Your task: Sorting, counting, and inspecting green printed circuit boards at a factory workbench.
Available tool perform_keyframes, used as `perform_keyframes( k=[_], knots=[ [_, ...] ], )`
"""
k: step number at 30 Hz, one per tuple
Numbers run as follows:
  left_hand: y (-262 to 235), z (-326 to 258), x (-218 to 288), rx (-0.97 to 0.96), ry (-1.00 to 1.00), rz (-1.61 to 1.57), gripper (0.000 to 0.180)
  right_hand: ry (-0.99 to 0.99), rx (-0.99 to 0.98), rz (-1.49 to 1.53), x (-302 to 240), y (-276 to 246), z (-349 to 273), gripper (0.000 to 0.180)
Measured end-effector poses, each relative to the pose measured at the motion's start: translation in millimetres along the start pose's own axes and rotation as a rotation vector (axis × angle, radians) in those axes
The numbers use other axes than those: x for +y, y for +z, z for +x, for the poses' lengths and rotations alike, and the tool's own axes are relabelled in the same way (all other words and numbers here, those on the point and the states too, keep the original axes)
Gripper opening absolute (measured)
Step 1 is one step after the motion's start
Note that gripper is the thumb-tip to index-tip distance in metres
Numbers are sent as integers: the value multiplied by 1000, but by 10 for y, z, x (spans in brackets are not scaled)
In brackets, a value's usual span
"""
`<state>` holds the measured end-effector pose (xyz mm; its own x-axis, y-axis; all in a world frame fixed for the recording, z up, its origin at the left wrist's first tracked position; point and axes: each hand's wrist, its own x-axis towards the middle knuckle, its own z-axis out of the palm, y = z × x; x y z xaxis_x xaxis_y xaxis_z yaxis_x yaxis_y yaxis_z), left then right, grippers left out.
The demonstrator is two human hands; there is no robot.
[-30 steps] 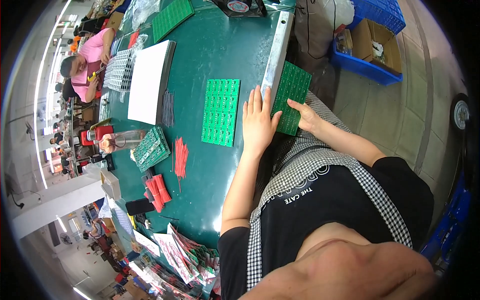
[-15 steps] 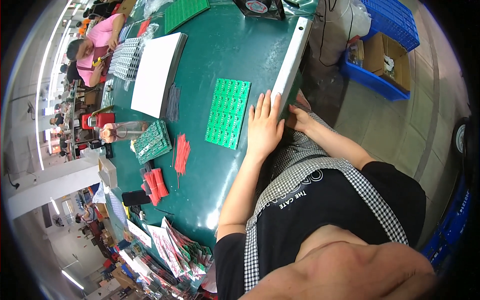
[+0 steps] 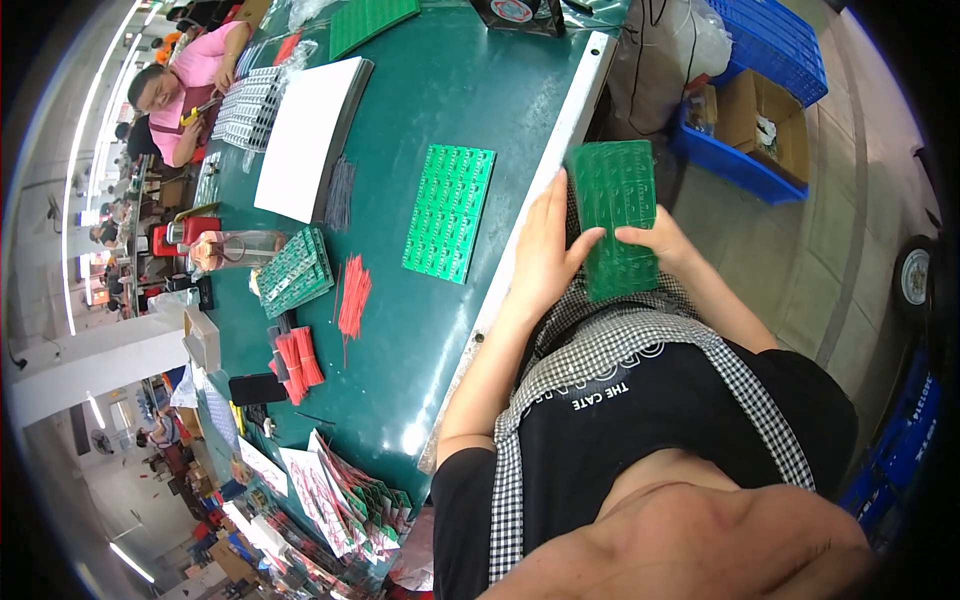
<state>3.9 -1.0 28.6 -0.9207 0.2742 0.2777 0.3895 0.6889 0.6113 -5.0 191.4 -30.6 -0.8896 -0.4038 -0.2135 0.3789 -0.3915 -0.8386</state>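
Observation:
A green circuit-board panel (image 3: 612,190) is held over my lap, just off the table's metal edge (image 3: 540,190). My left hand (image 3: 545,250) lies flat against its left side, fingers reaching onto the board. My right hand (image 3: 655,240) grips its lower right part, thumb on top. A second green panel (image 3: 450,210) lies flat on the green table (image 3: 440,90), to the left of my left hand and apart from it.
On the table are a stack of white sheets (image 3: 310,135), a small stack of green boards (image 3: 295,270), red wire bundles (image 3: 350,295) and a dark phone (image 3: 255,388). Blue crates (image 3: 770,50) and a cardboard box (image 3: 765,115) stand on the floor. A co-worker in pink (image 3: 180,95) sits at the far end.
The green panel sat by the table edge under both hands, was mostly hidden half a second ago, and now shows fully over my lap. The view has shifted too.

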Motion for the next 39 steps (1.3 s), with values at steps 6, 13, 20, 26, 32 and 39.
perform_keyframes(
  k=[6, 13, 20, 26, 32, 39],
  knots=[
    [-80, 40, -57, -185, -440, -1111, 39, 183, -596, -747, -811, -207, 52, 30],
    [129, -410, 187, 139, -722, -1369, 27, 42, -448, 223, 89, -409, -314, 49],
    [75, -586, 75, -295, -872, -850, 25, 27, 308, 328, 135, 91, 182, 32],
    [-252, -432, 18, 52, -424, -188, 20, 87, 223, 248, 113, 107, 273, 29],
    [-181, -104, -255, 34, -71, 274, 47, 14, 253, 228, 163, 228, 298, 32],
    [-64, -68, -364, -15, -79, 246, 48, 50, 281, 283, 151, 222, 317, 28]
  ],
)
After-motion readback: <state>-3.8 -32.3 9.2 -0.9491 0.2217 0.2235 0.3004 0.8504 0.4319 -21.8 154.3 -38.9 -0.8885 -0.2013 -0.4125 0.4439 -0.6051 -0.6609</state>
